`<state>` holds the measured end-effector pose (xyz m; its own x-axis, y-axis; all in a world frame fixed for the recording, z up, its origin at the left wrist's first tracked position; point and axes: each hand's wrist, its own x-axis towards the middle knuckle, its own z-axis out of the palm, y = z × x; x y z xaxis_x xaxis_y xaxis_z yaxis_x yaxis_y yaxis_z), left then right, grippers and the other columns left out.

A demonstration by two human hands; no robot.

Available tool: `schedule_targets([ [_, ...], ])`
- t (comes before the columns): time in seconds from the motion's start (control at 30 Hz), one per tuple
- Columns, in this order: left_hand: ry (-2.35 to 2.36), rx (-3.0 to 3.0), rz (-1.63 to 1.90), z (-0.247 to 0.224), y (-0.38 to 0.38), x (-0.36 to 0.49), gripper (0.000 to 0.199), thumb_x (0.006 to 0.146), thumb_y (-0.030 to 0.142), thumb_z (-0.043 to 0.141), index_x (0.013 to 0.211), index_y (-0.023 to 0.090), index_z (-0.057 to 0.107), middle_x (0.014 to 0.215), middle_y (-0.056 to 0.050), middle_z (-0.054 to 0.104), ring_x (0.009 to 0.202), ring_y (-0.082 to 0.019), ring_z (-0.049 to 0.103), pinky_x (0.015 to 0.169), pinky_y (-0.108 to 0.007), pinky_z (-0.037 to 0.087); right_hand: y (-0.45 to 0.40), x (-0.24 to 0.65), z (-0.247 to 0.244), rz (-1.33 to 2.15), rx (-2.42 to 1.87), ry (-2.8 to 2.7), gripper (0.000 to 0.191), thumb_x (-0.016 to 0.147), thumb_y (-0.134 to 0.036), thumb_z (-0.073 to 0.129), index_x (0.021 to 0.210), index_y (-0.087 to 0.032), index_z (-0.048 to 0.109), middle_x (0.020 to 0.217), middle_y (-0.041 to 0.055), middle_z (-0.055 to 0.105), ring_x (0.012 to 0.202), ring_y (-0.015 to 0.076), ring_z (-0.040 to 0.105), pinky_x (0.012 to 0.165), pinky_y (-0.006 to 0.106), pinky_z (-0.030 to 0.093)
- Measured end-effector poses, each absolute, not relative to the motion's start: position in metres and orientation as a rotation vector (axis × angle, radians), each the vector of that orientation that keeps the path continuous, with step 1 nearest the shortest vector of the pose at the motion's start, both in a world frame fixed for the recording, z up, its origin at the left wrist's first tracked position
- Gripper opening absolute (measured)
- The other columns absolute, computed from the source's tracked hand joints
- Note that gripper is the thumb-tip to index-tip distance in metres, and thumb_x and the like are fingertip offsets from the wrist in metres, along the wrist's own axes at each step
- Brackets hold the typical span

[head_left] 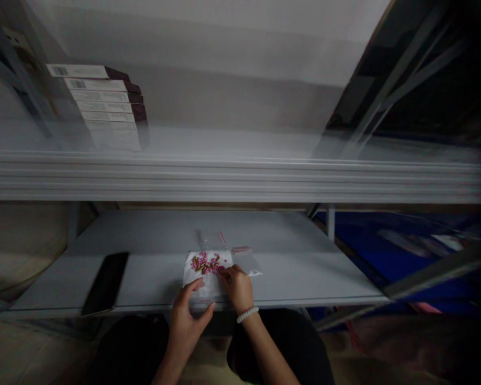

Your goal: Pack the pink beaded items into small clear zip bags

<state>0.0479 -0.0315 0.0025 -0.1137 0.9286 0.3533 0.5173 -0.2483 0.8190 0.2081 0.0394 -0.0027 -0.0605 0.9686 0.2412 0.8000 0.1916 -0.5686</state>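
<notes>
Pink and brown-gold beads [205, 262] lie heaped on a white sheet [189, 274] near the front edge of the lower shelf. My left hand [187, 315] is at the sheet's lower left corner, thumb and fingers apart, with nothing seen between them. At the sheet's right side my right hand [237, 286], with a white bead bracelet on the wrist, has its fingers pinched together at the edge of the beads; what they hold is too small to make out. Clear zip bags [246, 259] lie behind and under the right hand's side.
A dark phone or tablet [106, 282] lies at the shelf's left front. Above, a stack of white and maroon boxes [106, 99] stands on the upper shelf [232, 179]. Metal struts and blue material [377, 251] are at the right.
</notes>
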Motion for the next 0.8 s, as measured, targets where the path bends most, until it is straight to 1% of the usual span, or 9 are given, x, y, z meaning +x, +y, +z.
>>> schedule_targets([
  [0.17, 1.597, 1.744, 1.315, 0.004, -0.031, 0.048, 0.043, 0.074, 0.028, 0.065, 0.115, 0.020, 0.054, 0.107, -0.008, 0.062, 0.100, -0.023, 0.060, 0.091, -0.039, 0.049, 0.039, 0.203, -0.004, 0.249, -1.718, -1.932, 0.018, 0.081, -0.016, 0.053, 0.082, -0.021, 0.070, 0.083, 0.0073, 0.065, 0.073, 0.0170, 0.060, 0.064, 0.023, 0.041],
  [0.33, 1.585, 1.747, 1.318, 0.003, -0.031, 0.050, 0.043, 0.074, 0.027, 0.065, 0.115, 0.020, 0.054, 0.107, -0.008, 0.063, 0.100, -0.023, 0.060, 0.090, -0.039, 0.049, 0.041, 0.206, -0.008, 0.282, -1.699, -1.898, 0.017, 0.081, -0.017, 0.054, 0.084, -0.020, 0.070, 0.084, 0.0077, 0.064, 0.073, 0.0164, 0.059, 0.064, 0.023, 0.040],
  [0.47, 1.578, 1.744, 1.341, 0.001, -0.029, 0.052, 0.044, 0.073, 0.027, 0.065, 0.115, 0.020, 0.055, 0.106, -0.008, 0.063, 0.099, -0.023, 0.060, 0.089, -0.038, 0.050, 0.037, 0.206, 0.002, 0.480, -1.497, -1.714, 0.016, 0.082, -0.021, 0.054, 0.080, -0.016, 0.070, 0.077, 0.0066, 0.064, 0.070, 0.0155, 0.058, 0.065, 0.024, 0.042],
  [0.57, 1.560, 1.740, 1.349, -0.001, -0.027, 0.052, 0.044, 0.073, 0.026, 0.065, 0.115, 0.020, 0.055, 0.107, -0.008, 0.063, 0.099, -0.022, 0.061, 0.089, -0.038, 0.050, 0.025, 0.205, 0.024, 0.733, -1.249, -1.618, 0.019, 0.082, -0.027, 0.056, 0.078, -0.015, 0.070, 0.072, 0.0051, 0.063, 0.067, 0.0141, 0.056, 0.060, 0.023, 0.042],
  [0.63, 1.542, 1.741, 1.345, -0.001, -0.025, 0.054, 0.044, 0.074, 0.025, 0.064, 0.116, 0.020, 0.054, 0.109, -0.008, 0.062, 0.100, -0.022, 0.060, 0.090, -0.038, 0.050, 0.017, 0.205, 0.039, 0.850, -1.136, -1.664, 0.018, 0.082, -0.029, 0.058, 0.079, -0.016, 0.071, 0.072, 0.0042, 0.063, 0.066, 0.0131, 0.055, 0.058, 0.021, 0.041],
  [0.7, 1.530, 1.742, 1.339, -0.001, -0.025, 0.055, 0.045, 0.074, 0.025, 0.063, 0.118, 0.019, 0.053, 0.111, -0.009, 0.062, 0.102, -0.022, 0.059, 0.091, -0.039, 0.049, 0.013, 0.206, 0.046, 0.929, -1.086, -1.733, 0.018, 0.082, -0.030, 0.060, 0.080, -0.017, 0.072, 0.071, 0.0036, 0.064, 0.064, 0.0121, 0.054, 0.056, 0.020, 0.040],
  [0.8, 1.536, 1.741, 1.330, 0.000, -0.025, 0.057, 0.044, 0.075, 0.027, 0.064, 0.117, 0.019, 0.053, 0.110, -0.009, 0.062, 0.102, -0.023, 0.059, 0.091, -0.039, 0.049, 0.021, 0.209, 0.038, 0.932, -1.150, -1.704, 0.019, 0.082, -0.030, 0.059, 0.081, -0.017, 0.073, 0.073, 0.0045, 0.066, 0.062, 0.0123, 0.055, 0.055, 0.021, 0.040],
])
